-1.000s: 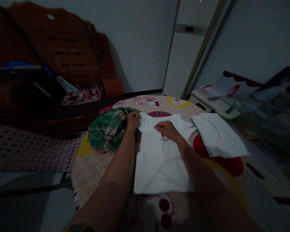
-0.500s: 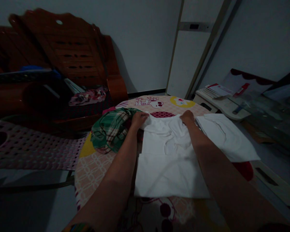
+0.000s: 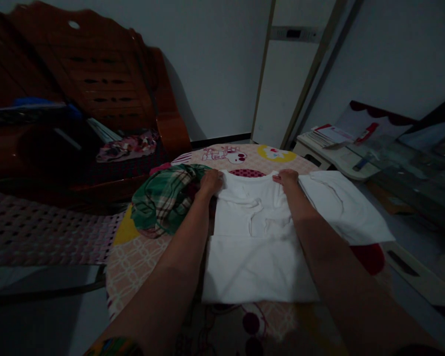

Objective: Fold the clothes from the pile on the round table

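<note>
A white T-shirt lies in front of me, its lower part folded up and its neckline at the far end. My left hand is closed on the shirt's far left shoulder, beside the collar. At the far right shoulder, my right hand grips the fabric near the collar, its fingertips partly showing. Loose wrinkles run across the shirt's middle. A crumpled green plaid cloth lies just left of my left hand. To the right of my right forearm rests a folded white garment.
Under everything is a round table with a patterned cloth. A wooden bench stands behind on the left, a woven chair nearer. A white cabinet rises at the back; papers lie on a side stand at right.
The shirt's collar area has been drawn flatter and straighter between my hands. My right hand's fingers show more over the fabric. The view has shifted slightly to the right.
</note>
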Motion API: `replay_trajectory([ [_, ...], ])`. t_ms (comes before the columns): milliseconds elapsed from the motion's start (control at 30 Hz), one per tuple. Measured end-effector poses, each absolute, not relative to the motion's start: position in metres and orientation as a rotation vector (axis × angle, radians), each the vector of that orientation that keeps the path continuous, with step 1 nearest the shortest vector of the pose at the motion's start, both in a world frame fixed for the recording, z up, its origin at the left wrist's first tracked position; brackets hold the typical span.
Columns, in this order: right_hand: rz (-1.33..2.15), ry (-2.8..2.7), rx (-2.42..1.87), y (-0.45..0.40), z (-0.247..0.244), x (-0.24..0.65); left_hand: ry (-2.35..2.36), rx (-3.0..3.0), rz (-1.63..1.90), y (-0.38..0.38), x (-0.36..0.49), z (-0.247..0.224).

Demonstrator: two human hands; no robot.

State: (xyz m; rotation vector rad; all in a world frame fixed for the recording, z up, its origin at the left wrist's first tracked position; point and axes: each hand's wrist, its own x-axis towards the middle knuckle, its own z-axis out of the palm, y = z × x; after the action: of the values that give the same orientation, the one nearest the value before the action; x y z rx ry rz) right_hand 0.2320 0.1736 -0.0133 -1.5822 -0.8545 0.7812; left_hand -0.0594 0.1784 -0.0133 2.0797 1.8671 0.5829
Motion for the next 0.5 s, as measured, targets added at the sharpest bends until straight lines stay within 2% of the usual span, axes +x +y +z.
replay_trajectory([
  [167,0.688,-0.924,-1.655,0.156,-0.006,0.228,1.834,2.109,0.484,0.183,-0.063,-0.013],
  [267,0.557,-1.218,-1.667,0.131,0.006,0.219,1.84,2.1,0.582,0.181,-0.071,-0.011],
  [500,0.527,-1.686,-1.638,0.075,0.011,0.168,1.941,1.954,0.747,0.163,-0.082,-0.011],
])
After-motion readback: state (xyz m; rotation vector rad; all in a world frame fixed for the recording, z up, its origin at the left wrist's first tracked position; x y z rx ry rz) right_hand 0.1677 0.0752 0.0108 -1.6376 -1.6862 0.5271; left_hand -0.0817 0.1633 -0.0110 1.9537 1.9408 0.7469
